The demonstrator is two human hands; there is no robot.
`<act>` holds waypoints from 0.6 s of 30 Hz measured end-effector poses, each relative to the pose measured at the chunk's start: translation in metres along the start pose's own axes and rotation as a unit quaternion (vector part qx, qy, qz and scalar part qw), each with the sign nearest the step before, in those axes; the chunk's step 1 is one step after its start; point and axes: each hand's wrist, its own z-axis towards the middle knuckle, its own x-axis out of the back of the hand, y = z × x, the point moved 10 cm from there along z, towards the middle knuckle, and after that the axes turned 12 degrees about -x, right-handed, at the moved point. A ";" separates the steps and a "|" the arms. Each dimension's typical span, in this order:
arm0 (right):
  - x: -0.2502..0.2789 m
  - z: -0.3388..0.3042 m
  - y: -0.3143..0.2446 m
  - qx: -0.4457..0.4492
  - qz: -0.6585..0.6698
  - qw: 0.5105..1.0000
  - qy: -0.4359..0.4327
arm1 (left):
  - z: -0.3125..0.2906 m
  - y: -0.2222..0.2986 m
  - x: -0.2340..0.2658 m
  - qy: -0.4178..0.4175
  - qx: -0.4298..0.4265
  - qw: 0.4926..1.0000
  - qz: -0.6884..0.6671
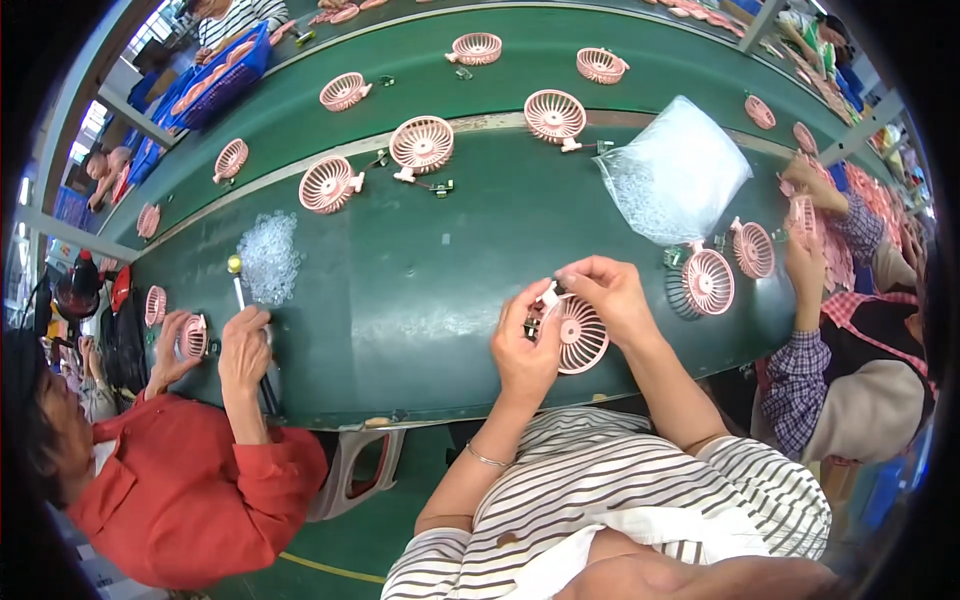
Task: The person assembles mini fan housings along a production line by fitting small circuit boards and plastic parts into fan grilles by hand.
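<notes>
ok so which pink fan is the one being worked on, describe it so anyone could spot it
On the near edge of the green table, straight above the striped shirt, the left hand and right hand hold one pink fan. It alone is lifted; its neighbours lie flat.

Both bare forearms rise from six o'clock toward picture centre, the left hand [525, 345] at eleven o'clock of its bangled wrist with fingers curled and thumb up, the right hand [612, 296] just beyond at one o'clock, fingertips [572, 272] pinched together and pointing toward nine.
</notes>
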 end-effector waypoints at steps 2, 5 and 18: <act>-0.003 -0.001 0.000 -0.010 0.008 1.000 -0.019 | 0.000 -0.003 -0.004 -0.021 -0.005 1.000 0.014; -0.004 -0.001 -0.002 -0.002 0.006 1.000 -0.024 | 0.001 0.001 -0.004 -0.017 -0.012 0.999 0.031; -0.007 0.000 0.000 -0.001 -0.016 1.000 -0.023 | 0.001 0.007 -0.002 -0.004 -0.009 0.999 0.034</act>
